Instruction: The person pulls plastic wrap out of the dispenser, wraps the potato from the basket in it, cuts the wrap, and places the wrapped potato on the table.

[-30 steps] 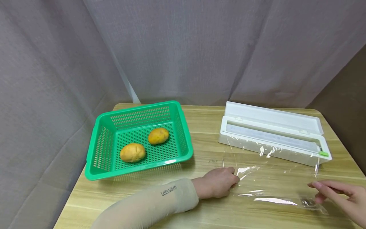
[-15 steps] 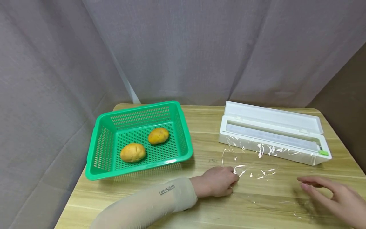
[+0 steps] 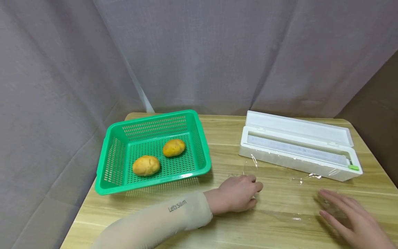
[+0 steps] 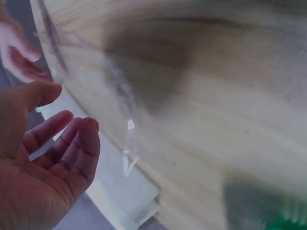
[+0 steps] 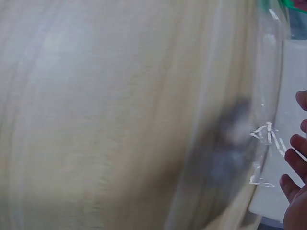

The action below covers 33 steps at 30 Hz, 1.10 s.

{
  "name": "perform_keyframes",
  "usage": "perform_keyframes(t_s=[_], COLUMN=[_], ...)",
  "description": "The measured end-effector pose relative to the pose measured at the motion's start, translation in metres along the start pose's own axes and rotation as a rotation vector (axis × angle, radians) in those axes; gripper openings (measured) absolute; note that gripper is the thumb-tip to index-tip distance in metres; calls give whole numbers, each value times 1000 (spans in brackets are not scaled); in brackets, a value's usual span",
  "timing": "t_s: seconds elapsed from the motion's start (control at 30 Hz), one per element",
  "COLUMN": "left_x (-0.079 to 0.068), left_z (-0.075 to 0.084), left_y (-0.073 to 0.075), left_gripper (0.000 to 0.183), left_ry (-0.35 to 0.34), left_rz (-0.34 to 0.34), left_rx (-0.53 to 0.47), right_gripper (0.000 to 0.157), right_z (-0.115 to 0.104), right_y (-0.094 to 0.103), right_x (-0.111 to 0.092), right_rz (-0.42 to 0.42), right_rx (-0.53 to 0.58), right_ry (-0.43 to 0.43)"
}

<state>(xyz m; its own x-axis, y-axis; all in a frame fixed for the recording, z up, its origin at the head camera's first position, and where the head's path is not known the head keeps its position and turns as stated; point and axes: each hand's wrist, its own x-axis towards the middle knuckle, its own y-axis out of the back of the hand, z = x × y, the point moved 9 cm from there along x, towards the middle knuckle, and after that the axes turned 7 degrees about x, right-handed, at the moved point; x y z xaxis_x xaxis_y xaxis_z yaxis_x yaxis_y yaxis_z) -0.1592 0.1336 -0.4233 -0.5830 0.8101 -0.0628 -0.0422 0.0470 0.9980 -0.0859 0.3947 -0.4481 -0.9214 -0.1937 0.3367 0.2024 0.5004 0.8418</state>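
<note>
Clear cling film (image 3: 296, 218) lies spread over the table in front of a long white dispenser box (image 3: 276, 160) whose lid stands up. My left hand (image 3: 237, 193) hovers at the film's left edge. In the left wrist view, this hand's thumb and loosely bent fingers are apart with nothing between them. My right hand (image 3: 354, 218) is over the film's right side, thumb and fingers spread. In the right wrist view, the fingers of my right hand (image 5: 297, 158) extend near the film (image 5: 268, 136) and hold nothing.
A green plastic basket (image 3: 205, 152) stands left on the wooden table (image 3: 224, 131) with two yellow potatoes (image 3: 146, 165) inside. A roll (image 3: 295, 148) lies in the dispenser box, and a green slider (image 3: 353, 167) sits at its right end. Grey curtains (image 3: 192, 55) surround the table.
The film has come down flatter onto the table. My right hand has let go of its corner, moved left and spread its fingers. The left hand's fingers have loosened from the film.
</note>
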Motion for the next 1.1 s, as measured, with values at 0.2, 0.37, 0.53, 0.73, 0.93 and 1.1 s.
perform_keyframes(t_s=[0.2,0.37,0.53,0.73,0.93,1.1], left_x=[-6,-12,-15,-19,-31,-46], left_z=[2,0,-10,-31,-63,-91], left_y=[22,41,61,81,99,110], left_gripper=[20,27,29,29,28,31], left_ry=[-8,-6,12,25,48,99], left_rz=[-32,-63,-73,-67,-62,-75], left_rx=[-7,-12,-8,16,-21,-39], right_gripper=[72,68,69,79,83,82], right_z=[4,9,11,8,10,11], right_y=[-10,-23,-31,-31,-35,-37], right_x=[-1,0,-1,0,-2,-2], right_rz=[-40,-98,-123,-114,-132,-133], right_rx=[18,8,-25,-22,-22,-20], right_ry=[-11,-34,-35,24,32,36])
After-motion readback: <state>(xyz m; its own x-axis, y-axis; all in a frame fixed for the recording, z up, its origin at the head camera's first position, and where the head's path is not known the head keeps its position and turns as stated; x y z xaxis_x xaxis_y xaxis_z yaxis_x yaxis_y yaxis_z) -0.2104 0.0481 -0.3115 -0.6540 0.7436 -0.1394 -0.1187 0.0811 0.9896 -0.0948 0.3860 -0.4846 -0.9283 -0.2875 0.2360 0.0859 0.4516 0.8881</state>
